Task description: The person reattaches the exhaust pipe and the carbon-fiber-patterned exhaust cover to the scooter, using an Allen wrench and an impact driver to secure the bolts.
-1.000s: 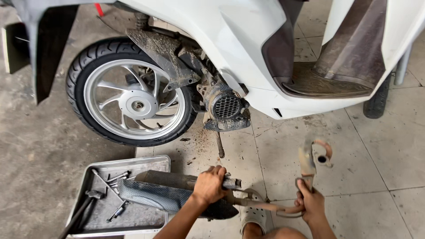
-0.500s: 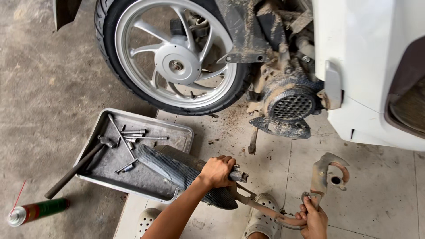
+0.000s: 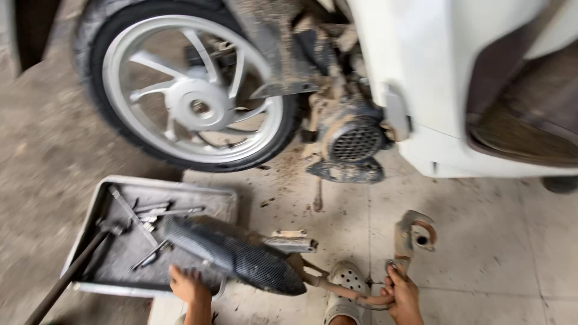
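A black, carbon-patterned exhaust muffler point(image 3: 238, 256) lies slanted over the corner of a grey metal tray point(image 3: 90, 207), with a metal bracket point(image 3: 292, 242) on its upper side. My left hand point(image 3: 188, 283) grips the muffler from below at its lower left. A rusty exhaust pipe point(image 3: 337, 287) runs from the muffler to a flange point(image 3: 415, 232). My right hand point(image 3: 402, 295) is closed on the pipe's bend just below the flange.
A white scooter point(image 3: 415, 72) stands behind, with its rear wheel point(image 3: 192, 102) and a dirty engine fan cover point(image 3: 355, 141). The tray holds several tools and bolts; a dark long handle point(image 3: 66, 277) leans over its left edge. My sandalled foot point(image 3: 346, 283) is under the pipe.
My left hand has shifted from the top of the muffler to its lower left underside. The right hand keeps hold of the pipe. The view has moved closer.
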